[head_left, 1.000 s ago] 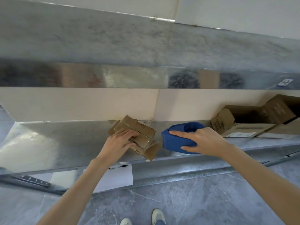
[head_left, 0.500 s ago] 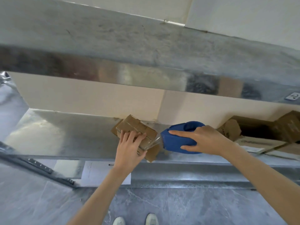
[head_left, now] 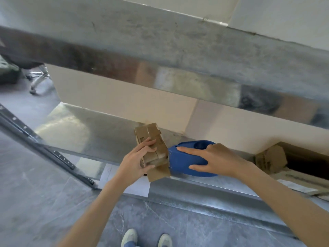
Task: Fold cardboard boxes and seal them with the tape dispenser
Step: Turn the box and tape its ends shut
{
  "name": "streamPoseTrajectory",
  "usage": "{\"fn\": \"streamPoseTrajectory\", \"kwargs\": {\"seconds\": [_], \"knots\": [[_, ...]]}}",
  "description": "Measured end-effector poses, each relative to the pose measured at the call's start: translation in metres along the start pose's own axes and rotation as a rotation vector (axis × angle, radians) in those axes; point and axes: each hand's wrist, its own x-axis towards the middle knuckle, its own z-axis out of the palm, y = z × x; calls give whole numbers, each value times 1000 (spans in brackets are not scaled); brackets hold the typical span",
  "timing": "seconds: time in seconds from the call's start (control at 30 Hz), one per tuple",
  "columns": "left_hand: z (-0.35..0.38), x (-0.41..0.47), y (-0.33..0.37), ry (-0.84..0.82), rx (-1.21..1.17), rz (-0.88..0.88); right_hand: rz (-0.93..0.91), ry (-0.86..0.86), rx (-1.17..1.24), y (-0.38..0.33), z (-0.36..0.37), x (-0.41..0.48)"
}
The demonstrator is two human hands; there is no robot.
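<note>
A: What's the box (head_left: 149, 132) made of?
B: Matt brown cardboard. The tape dispenser (head_left: 187, 158) is smooth blue plastic.
A: And the shelf (head_left: 85, 129)?
B: Sheet metal, shiny but mottled; the floor (head_left: 178, 225) looks like polished grey marble.

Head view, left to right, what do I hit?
chair base → left hand gripping the small cardboard box → blue tape dispenser → right hand holding it → open cardboard box at the far right
</note>
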Motion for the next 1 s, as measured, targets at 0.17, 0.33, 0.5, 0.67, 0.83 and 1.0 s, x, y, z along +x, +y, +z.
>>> {"fn": "streamPoseTrajectory", "kwargs": {"seconds": [0.17, 0.33, 0.5, 0.67, 0.83, 1.0], "knots": [[3, 1, -1, -4, -24, -37, -26, 10, 25, 15, 4, 6], [3, 0, -1, -9, -15, -47, -24, 6, 87, 25, 3, 11], [3, 1, 1, -11, -15, -63, 0, -1, 51, 46, 5, 7], [3, 1, 1, -3, -6, -78, 59, -12, -13, 50, 5, 4], [2, 1, 3, -23, -11, -91, 86, 16, -72, 31, 12, 12], [3, 2, 3, -20, -10, -93, 106, 35, -93, 12, 23, 21]]}}
